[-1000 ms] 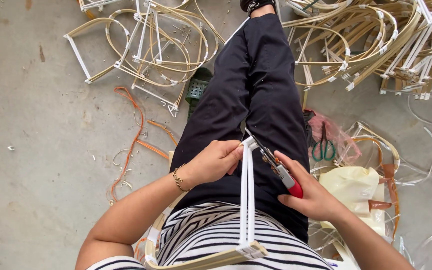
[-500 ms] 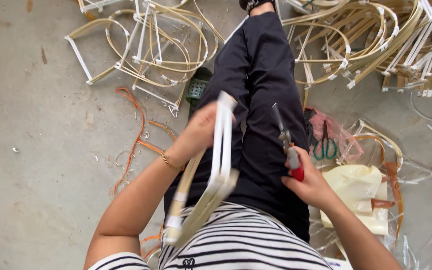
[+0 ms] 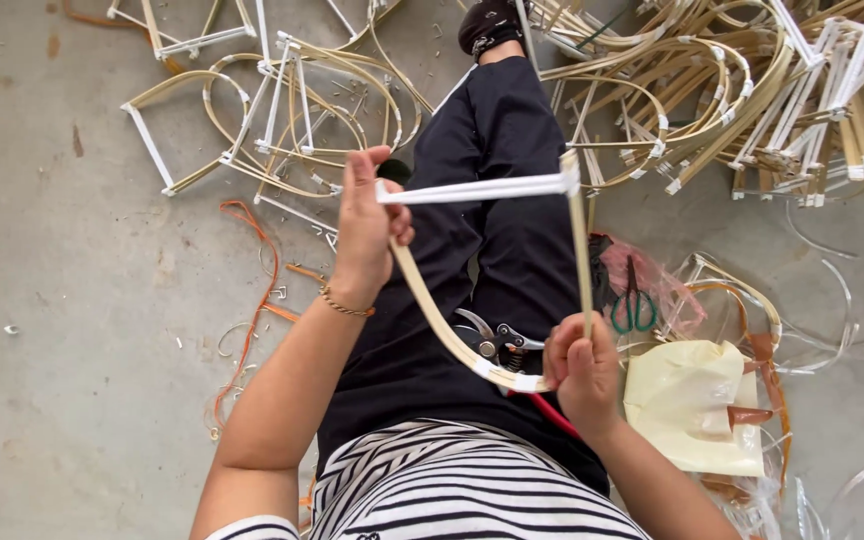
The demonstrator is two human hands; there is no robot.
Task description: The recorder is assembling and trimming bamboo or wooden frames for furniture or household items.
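Two hands of yours hold a bent cane frame [image 3: 472, 190] above your lap, seen from above. At far left lies grey concrete floor [image 3: 52, 300], with orange strips [image 3: 252, 300] curling across it and a loose pile of finished frames [image 3: 272, 110] beyond. Your left hand [image 3: 370, 225], a gold bracelet [image 3: 344, 305] at its wrist, has its fingers closed around the frame's left corner, where a white-wrapped bar meets a curved cane strip. That strip sweeps down and right to your right hand [image 3: 580, 372], whose fingers pinch the frame's taped lower corner and also grip red-handled pruning shears [image 3: 497, 345], blades pointing left over your black trousers [image 3: 492, 250]. Right of your leg lie green-handled scissors [image 3: 634, 300] on pink plastic, a cream sheet [image 3: 692, 405], and a big heap of frames [image 3: 752, 90] at top right
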